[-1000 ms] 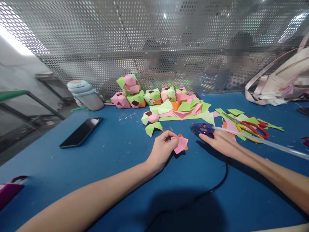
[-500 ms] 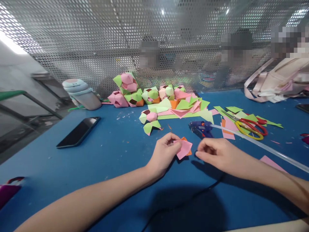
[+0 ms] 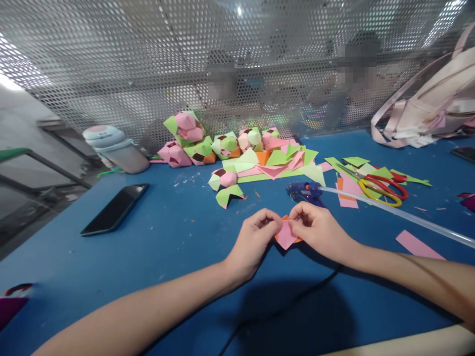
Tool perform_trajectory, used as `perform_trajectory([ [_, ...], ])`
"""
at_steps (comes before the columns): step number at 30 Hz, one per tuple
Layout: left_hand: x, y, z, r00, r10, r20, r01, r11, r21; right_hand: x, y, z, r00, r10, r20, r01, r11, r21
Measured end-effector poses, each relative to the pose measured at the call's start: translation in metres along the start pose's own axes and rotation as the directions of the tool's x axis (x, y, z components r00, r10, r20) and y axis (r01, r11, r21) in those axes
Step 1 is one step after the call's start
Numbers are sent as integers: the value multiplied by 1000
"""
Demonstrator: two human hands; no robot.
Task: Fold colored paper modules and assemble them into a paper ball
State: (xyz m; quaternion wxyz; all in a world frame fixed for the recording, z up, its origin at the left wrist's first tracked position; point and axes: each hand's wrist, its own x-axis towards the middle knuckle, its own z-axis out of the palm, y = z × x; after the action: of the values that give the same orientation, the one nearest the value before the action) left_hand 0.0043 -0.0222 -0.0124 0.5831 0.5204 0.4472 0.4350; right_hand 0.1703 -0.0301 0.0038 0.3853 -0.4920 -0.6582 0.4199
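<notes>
Between my hands is a small piece of pink paper (image 3: 287, 236) with orange paper (image 3: 285, 217) behind it, its point facing me. My left hand (image 3: 258, 235) pinches its left side between thumb and fingers. On the opposite side my right hand (image 3: 319, 227) pinches it too, and the fingertips cover part of both edges. Just beyond my right hand lies a blue glue gun (image 3: 305, 192), a long clear glue stick (image 3: 393, 211) running out of its back. A folded green paper piece (image 3: 229, 195) rests on the table nearby.
Folded paper balls (image 3: 174, 154) in pink and green line the back, beside a heap of paper pieces (image 3: 282, 157). Red and yellow scissors (image 3: 382, 185) lie right, near a pink strip (image 3: 419, 244). A phone (image 3: 116, 207) and a bottle (image 3: 117, 148) are left; a bag (image 3: 434, 104) stands back right.
My right hand has moved left and taken hold of the paper's right side. The paper has turned so its pink point faces me. The view has shifted slightly.
</notes>
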Motion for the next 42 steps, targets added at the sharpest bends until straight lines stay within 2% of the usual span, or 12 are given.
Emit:
perform_trajectory([
  [7,3,0,-3,1000,-17,4,17,1000,-5,1,9,2,997,-74,-11,74,997,23],
  [10,5,1,-3,998,-57,21,58,994,-91,2,11,0,992,-127,17,128,992,-16],
  [14,7,2,-2,989,-118,88,134,967,-216,3,12,-4,961,-271,50,275,953,-124],
  [21,10,2,-6,981,-135,141,169,947,-273,5,18,-7,894,-440,87,447,861,-243],
  [24,11,2,-7,985,-127,114,152,959,-239,3,22,-6,862,-493,117,506,821,-265],
  [27,11,4,-7,993,-90,78,98,990,-101,1,25,-5,839,-527,137,543,794,-274],
  [29,11,6,-7,997,-64,53,65,998,-18,1,25,-4,834,-534,138,550,790,-271],
  [31,9,8,-7,999,-26,25,24,998,55,0,23,-3,853,-509,113,520,815,-256],
  [34,4,9,-7,993,112,28,-115,971,208,1,18,-2,936,-345,64,351,916,-194],
  [36,1,8,-7,973,221,59,-229,920,319,2,15,-1,970,-234,70,243,956,-167],
  [39,-2,8,-8,942,323,86,-328,843,425,3,12,-2,974,-205,96,219,960,-174],
  [42,-4,9,-8,946,312,87,-318,845,430,3,11,-3,967,-234,102,251,948,-194],
])
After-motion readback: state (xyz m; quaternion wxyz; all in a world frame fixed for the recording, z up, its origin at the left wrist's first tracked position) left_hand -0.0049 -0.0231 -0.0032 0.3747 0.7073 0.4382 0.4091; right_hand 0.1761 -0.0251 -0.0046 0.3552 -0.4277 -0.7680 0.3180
